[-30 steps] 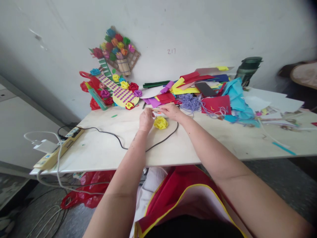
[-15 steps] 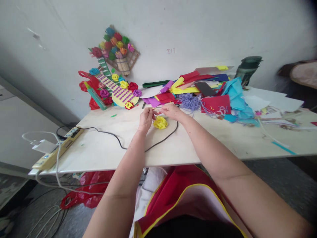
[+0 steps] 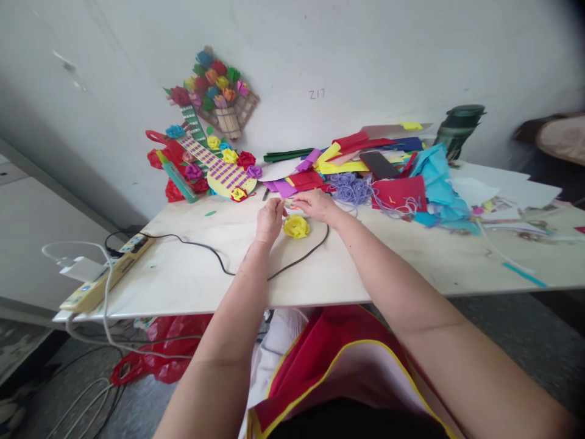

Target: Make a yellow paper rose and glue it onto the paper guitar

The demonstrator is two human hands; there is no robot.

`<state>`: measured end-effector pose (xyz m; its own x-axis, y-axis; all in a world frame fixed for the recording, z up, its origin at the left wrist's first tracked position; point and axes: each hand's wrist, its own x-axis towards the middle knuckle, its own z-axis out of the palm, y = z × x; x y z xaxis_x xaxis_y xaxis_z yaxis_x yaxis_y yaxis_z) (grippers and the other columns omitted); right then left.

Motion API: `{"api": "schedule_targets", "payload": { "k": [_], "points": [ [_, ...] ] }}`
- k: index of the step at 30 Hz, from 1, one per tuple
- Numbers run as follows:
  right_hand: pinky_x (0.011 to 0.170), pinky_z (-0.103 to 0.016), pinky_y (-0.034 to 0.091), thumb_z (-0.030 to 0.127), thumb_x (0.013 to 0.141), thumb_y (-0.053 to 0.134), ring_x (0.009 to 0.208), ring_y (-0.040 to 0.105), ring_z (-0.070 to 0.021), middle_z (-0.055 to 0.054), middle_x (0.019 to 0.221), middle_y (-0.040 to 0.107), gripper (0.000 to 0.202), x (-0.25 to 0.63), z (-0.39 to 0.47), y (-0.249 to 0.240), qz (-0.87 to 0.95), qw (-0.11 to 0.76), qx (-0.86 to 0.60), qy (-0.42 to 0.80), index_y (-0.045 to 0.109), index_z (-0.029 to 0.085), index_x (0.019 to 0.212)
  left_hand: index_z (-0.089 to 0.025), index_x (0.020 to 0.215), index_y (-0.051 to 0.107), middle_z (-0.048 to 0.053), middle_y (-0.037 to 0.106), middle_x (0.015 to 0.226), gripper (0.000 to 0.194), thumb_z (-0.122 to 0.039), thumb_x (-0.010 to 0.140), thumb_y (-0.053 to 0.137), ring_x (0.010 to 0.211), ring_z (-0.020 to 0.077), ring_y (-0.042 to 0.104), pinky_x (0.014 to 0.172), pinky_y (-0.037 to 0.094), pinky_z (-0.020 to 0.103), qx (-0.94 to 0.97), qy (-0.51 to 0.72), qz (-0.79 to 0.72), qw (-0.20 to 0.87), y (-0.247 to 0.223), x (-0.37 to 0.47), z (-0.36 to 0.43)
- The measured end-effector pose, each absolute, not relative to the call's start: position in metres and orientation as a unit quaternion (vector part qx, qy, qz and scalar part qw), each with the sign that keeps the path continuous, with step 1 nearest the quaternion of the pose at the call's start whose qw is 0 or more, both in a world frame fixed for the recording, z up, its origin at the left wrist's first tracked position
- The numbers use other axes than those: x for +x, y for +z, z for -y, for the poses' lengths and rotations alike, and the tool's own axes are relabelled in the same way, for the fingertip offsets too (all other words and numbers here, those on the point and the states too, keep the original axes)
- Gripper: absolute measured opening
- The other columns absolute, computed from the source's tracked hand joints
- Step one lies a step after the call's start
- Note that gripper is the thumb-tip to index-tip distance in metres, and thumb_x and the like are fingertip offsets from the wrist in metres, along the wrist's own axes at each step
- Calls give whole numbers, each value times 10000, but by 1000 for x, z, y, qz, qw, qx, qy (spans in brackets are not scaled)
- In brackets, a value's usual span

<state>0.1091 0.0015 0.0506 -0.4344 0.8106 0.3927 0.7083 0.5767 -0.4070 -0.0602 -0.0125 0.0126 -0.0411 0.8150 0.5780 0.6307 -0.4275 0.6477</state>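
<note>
I see both hands out over the middle of the desk (image 3: 365,268), toward its far edge. The left hand (image 3: 269,221) is curled, its fingertips pinched together on something small and pale; the right hand (image 3: 319,205) meets it from the other side, fingers bent and pinching the same bit. The piece (image 3: 289,209) between them is too small for me to tell what it is. Both hands are closed on it, not flat on the desk.

Just beside the hands, on the near side and touching neither that I can make out, a yellow paper flower (image 3: 297,226) lies on the desk. A black cable (image 3: 214,255) runs from the left edge across the desk and loops around the near side of the flower, passing under the right wrist.

Behind the hands, along the far edge, a heap of coloured paper (image 3: 347,161) is spread out, with purple yarn (image 3: 350,188) tangled just beyond the right hand. A phone (image 3: 379,163) rests on the heap. At the far left corner a paper guitar (image 3: 219,171) with flowers leans on the wall. A power strip (image 3: 107,274) hangs at the left edge, and a dark green bottle (image 3: 458,129) stands at the far right.
</note>
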Motion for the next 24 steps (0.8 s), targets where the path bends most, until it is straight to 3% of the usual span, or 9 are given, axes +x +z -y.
{"api": "schedule_targets", "payload": {
  "k": [7,16,24],
  "points": [
    [637,-260,336,358,897,489,806,603,-188,-57,892,733,303,107,0,49,845,273,-455,65,744,223,989,-211,750,495,-17,619,585,181,-239,910,415,469,117,541,576,429,243,682,492,-535,77,11,-63,11],
    [591,-250,296,360,881,496,691,547,-148,-42,785,708,301,105,-8,42,841,310,-434,96,746,193,900,-188,751,475,-38,544,496,306,-459,892,489,397,75,445,443,415,207,558,613,-455,325,10,-55,10],
    [588,-243,285,338,870,506,633,490,-120,-33,727,674,302,106,-9,40,826,337,-424,155,739,147,865,-152,791,556,3,625,563,306,-451,807,621,413,56,412,442,421,203,534,633,-405,388,11,-59,12]
  ]
}}
